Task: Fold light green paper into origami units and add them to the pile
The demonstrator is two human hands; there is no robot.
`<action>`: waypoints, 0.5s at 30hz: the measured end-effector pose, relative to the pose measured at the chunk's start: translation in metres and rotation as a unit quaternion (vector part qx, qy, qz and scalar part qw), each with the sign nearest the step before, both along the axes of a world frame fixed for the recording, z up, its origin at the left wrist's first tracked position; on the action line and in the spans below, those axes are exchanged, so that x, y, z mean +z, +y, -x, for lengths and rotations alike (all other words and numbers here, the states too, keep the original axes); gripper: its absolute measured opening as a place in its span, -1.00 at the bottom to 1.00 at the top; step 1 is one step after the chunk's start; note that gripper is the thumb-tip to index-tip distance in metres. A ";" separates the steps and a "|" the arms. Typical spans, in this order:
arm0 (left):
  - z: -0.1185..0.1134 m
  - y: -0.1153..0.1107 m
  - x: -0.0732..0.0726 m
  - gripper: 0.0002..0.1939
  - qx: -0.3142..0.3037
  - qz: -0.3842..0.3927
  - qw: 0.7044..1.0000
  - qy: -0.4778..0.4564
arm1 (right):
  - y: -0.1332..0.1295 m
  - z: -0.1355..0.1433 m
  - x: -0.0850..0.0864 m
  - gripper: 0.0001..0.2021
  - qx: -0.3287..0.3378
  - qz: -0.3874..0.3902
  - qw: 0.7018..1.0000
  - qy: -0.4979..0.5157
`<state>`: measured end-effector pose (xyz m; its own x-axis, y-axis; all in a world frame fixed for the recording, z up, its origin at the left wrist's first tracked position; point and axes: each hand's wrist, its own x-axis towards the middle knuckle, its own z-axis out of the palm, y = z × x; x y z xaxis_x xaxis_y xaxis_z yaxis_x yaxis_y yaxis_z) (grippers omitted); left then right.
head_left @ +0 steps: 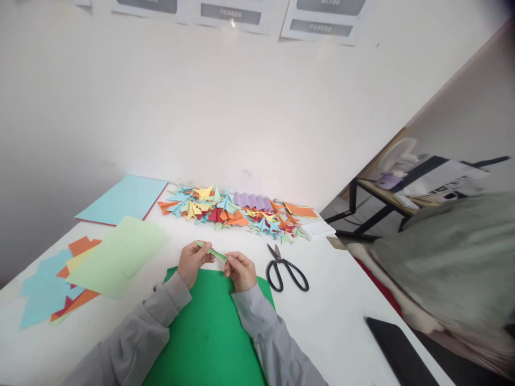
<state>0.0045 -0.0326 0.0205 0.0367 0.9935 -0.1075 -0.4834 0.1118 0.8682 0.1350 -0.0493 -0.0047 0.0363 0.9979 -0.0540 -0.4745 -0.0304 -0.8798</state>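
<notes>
A narrow folded strip of light green paper (pixel 217 254) is held between my two hands, above the far edge of a dark green sheet (pixel 209 327). My left hand (pixel 195 261) is closed on the strip's left end, and my right hand (pixel 241 271) pinches its right end. Black-handled scissors (pixel 277 260) lie with blades parted to the right of my right hand. Beyond my hands, many small folded paper pieces (pixel 225 212) in several colours form a long pile, with a pleated purple paper (pixel 252 202) at its back.
Light green sheets (pixel 116 254) and coloured paper scraps (pixel 48 284) lie at the left, near a light blue sheet stack (pixel 123 198). A black flat object (pixel 398 348) sits at the right edge. Beyond are grey-green fabric (pixel 454 262) and a wooden shelf (pixel 374 190).
</notes>
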 end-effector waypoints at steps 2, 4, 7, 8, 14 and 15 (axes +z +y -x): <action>0.001 0.000 -0.001 -0.75 -0.001 -0.002 1.000 0.006 | 0.001 -0.001 -0.003 -0.82 -0.014 -0.003 0.999 -0.029; 0.001 0.001 -0.002 -0.75 -0.005 -0.006 1.000 0.013 | 0.001 -0.001 -0.003 -0.79 -0.034 -0.004 0.998 -0.057; 0.001 0.001 -0.003 -0.75 -0.023 -0.013 1.000 0.012 | 0.000 -0.003 0.001 -0.77 -0.060 -0.013 0.993 -0.105; 0.001 0.000 -0.002 -0.75 -0.031 -0.016 0.999 0.009 | 0.000 -0.004 0.004 -0.77 -0.066 -0.019 0.990 -0.121; 0.000 0.000 0.000 -0.76 -0.048 -0.018 0.999 0.005 | -0.005 -0.006 0.015 -0.80 -0.088 -0.067 0.976 -0.186; 0.000 0.000 0.000 -0.75 -0.047 -0.017 0.999 0.009 | -0.005 -0.006 0.015 -0.82 -0.089 -0.073 0.974 -0.194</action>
